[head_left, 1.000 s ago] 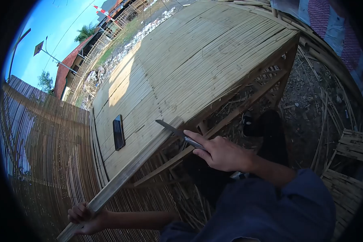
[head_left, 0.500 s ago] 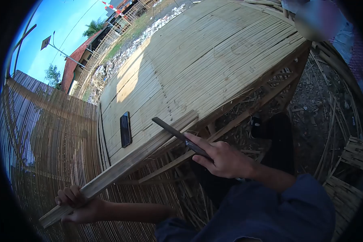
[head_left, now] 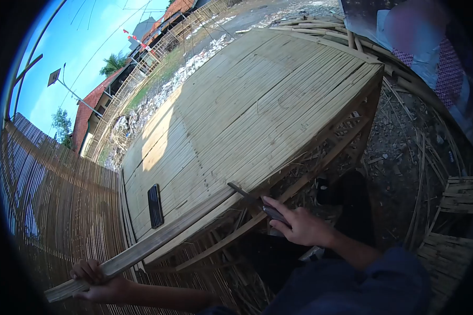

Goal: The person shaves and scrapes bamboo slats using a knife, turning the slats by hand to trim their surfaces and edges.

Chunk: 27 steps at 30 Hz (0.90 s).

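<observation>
My left hand [head_left: 99,282] is wrapped around the near end of a long split bamboo strip [head_left: 165,229] at the lower left. The strip slants up to the right, along the front edge of a bamboo-slat platform [head_left: 236,131]. In my right hand [head_left: 301,227] is a knife [head_left: 251,199] with a dark, narrow blade, the fingers closed round its handle. The blade points up and left, its tip by the far end of the strip. Whether blade and bamboo touch, I cannot tell.
A dark phone [head_left: 155,206] lies on the platform's left side. Beyond it stands a bamboo-slat screen [head_left: 68,194]. Bamboo poles [head_left: 404,83] lie at the right, near another person [head_left: 428,58]. Slatted bamboo pieces [head_left: 452,252] are at lower right.
My right hand has moved the knife rightward along the strip, from over its upper stretch to its far end. The view has tilted up. My left hand keeps its hold.
</observation>
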Tool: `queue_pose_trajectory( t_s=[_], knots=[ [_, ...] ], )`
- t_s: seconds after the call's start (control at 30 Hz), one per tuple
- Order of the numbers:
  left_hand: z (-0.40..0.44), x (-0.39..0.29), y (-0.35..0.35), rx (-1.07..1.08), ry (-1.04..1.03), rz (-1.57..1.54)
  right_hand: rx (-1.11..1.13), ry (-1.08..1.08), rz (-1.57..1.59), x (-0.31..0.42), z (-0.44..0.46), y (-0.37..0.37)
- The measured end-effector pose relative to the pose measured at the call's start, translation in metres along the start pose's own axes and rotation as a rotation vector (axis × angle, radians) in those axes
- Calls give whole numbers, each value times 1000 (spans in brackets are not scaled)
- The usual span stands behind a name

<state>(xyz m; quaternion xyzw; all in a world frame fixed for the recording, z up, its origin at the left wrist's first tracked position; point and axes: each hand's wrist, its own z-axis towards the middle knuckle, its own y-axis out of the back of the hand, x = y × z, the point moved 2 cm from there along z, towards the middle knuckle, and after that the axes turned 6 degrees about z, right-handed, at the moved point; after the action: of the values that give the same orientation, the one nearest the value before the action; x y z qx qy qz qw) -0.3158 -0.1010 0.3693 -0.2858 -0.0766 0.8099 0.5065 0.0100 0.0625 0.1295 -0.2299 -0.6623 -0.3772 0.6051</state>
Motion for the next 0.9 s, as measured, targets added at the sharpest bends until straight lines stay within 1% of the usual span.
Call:
queue_pose_trajectory(
  t_s=[0.07, 0.1, 0.13, 0.2, 0.27, 0.3, 0.37, 0.4, 0.43, 0.47, 0.5, 0.53, 0.57, 0.6, 0.63, 0.73, 0.77, 0.87, 0.9],
  knots=[
    [7, 5, -22, -145, 23, 130, 8, 19, 65, -12, -11, 0],
    [13, 9, -39, -206, 24, 205, 56, -49, 100, -11, -15, 4],
    [17, 13, -52, -268, 23, 280, 31, -10, 107, -16, -19, 3],
    [52, 24, -52, -83, 14, 269, -18, 70, 119, -32, -26, -2],
    [70, 39, -92, -198, -150, 419, -29, 66, 150, -29, -32, 1],
    [88, 50, -89, -193, -197, 358, -41, 58, 169, -32, -36, 0],
    [96, 72, -107, -262, -237, 285, -88, 43, 207, -37, -43, -1],
    [80, 79, -135, -337, -229, 269, -126, 38, 222, -39, -46, 0],
    [66, 88, -149, -338, -145, 156, -162, 34, 236, -43, -50, 1],
    [55, 104, -156, -342, -86, 193, -239, 61, 229, -55, -53, -3],
    [40, 117, -165, -289, -22, 156, -316, 88, 219, -68, -56, -7],
    [31, 139, -161, -261, -12, 132, -322, 53, 262, -77, -59, -5],
    [18, 157, -164, -287, 16, 140, -329, 19, 302, -84, -62, 0],
    [8, 172, -161, -262, 1, 139, -336, -12, 340, -86, -60, 6],
    [2, 187, -159, -268, 26, 88, -377, 37, 569, -73, -60, 12],
    [-12, 212, -154, -440, 210, -55, -442, 108, 616, -57, -50, 38],
    [-14, 221, -152, -487, 278, -68, -422, 114, 669, -49, -44, 48],
    [-27, 253, -144, -603, 498, -124, -423, 313, 605, -6, -14, 76],
    [-32, 272, -132, -630, 547, -175, -427, 355, 518, 9, 0, 83]
  ],
)
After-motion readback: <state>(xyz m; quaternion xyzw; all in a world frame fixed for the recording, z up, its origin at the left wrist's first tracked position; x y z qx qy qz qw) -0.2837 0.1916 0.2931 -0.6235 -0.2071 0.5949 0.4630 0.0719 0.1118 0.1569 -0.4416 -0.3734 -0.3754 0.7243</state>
